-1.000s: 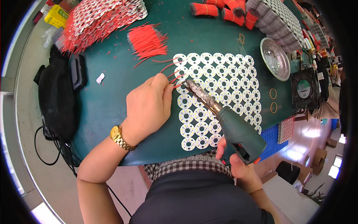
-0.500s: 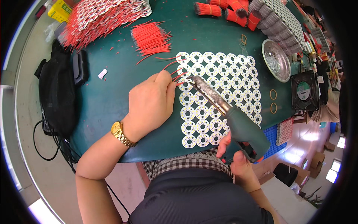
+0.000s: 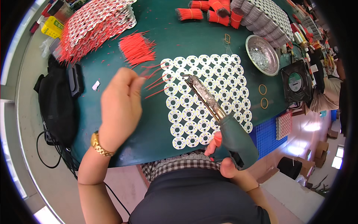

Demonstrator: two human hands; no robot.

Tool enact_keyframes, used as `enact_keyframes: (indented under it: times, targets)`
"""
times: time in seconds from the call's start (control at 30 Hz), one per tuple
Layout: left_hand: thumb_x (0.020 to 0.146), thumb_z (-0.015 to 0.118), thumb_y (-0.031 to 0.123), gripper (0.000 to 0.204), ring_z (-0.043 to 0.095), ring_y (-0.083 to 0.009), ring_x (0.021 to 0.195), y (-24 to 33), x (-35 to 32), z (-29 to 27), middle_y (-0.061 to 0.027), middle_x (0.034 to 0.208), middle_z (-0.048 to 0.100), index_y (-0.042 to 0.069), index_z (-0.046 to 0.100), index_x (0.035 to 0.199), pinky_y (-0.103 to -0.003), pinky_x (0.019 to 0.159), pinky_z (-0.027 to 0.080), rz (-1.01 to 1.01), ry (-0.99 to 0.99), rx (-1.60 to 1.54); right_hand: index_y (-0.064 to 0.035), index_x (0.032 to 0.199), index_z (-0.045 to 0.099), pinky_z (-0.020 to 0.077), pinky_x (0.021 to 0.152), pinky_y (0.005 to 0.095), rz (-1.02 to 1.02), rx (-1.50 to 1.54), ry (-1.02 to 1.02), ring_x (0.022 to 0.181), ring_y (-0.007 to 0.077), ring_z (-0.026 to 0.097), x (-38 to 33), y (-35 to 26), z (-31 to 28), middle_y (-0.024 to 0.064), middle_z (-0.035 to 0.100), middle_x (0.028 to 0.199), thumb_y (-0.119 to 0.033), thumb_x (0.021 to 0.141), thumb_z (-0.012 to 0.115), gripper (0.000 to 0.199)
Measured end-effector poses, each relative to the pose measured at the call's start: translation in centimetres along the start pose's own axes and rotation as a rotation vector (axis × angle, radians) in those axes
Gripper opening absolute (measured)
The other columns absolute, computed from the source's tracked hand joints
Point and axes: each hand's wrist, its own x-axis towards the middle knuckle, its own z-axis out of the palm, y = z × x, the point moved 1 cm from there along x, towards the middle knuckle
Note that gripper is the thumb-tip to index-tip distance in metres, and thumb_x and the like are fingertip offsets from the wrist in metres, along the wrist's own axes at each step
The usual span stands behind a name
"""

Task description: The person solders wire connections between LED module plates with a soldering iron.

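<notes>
My right hand (image 3: 228, 168) grips a dark green soldering gun (image 3: 238, 140) by its handle. Its bent tip hovers over the upper left part of a sheet of round white LED boards (image 3: 189, 127), laid flat in rows. Several red wires (image 3: 156, 82) stick out leftward from the boards in the sheet's left column. My left hand (image 3: 120, 102), with a gold watch at the wrist, is raised to the left of those wires, thumb and fingers pinched together; what they hold, if anything, cannot be made out. Just beyond it lies a loose pile of red wires (image 3: 137, 49).
A stack of boards with red wires (image 3: 93, 24) stands at the far left. Tied red wire bundles (image 3: 189, 14) and stacked bare boards (image 3: 266, 22) are at the back. A metal bowl (image 3: 274, 69), rubber bands (image 3: 262, 89) and a fan (image 3: 296, 82) lie right; a black bag (image 3: 56, 104), left.
My left hand has moved left, away from the wires at the sheet's edge, leaving their loose ends free. The soldering gun's tip has drawn back slightly from the left column.
</notes>
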Motion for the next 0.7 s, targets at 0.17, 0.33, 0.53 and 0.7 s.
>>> enact_keyframes:
  times: [0.17,0.33,0.53,0.7]
  targets:
    - [0.091,0.063,0.007,0.011,0.053,-0.0232,0.057,0.0,-1.6,3.6,-0.0116,0.068,0.055,0.001,0.055,0.085,-0.034,0.055,0.043,0.005,-0.102,-0.122,-0.0047,0.130,0.047,0.0492,0.065,0.0311,0.119,0.184,0.082,0.075,0.0173,0.058,-0.8,0.2,0.4,0.0081,0.056,0.085,-0.069,0.080,0.063,0.083]
    - [0.089,0.064,0.008,0.012,0.054,-0.0276,0.057,0.2,-1.4,3.8,-0.0123,0.068,0.057,0.003,0.054,0.084,-0.036,0.054,0.043,0.011,-0.112,-0.079,-0.0051,0.127,0.048,0.0472,0.061,0.0292,0.151,0.097,0.018,0.072,0.0163,0.057,-1.0,0.7,0.0,0.0072,0.055,0.081,-0.071,0.080,0.061,0.082]
    - [0.090,0.063,0.009,0.012,0.054,-0.0272,0.056,0.2,-1.6,3.8,-0.0116,0.067,0.056,0.004,0.054,0.084,-0.037,0.054,0.042,0.030,-0.123,-0.051,-0.0058,0.122,0.049,0.0459,0.058,0.0276,0.146,0.043,0.008,0.070,0.0155,0.057,-1.0,0.9,-0.1,0.0075,0.056,0.081,-0.070,0.082,0.060,0.076]
    - [0.090,0.063,0.009,0.012,0.055,-0.0270,0.056,0.0,-1.7,3.9,-0.0114,0.067,0.057,0.004,0.054,0.084,-0.037,0.053,0.042,0.015,-0.137,-0.068,-0.0049,0.110,0.052,0.0450,0.058,0.0268,0.215,0.019,0.040,0.068,0.0140,0.055,-0.7,0.1,0.2,0.0068,0.056,0.080,-0.070,0.081,0.060,0.072]
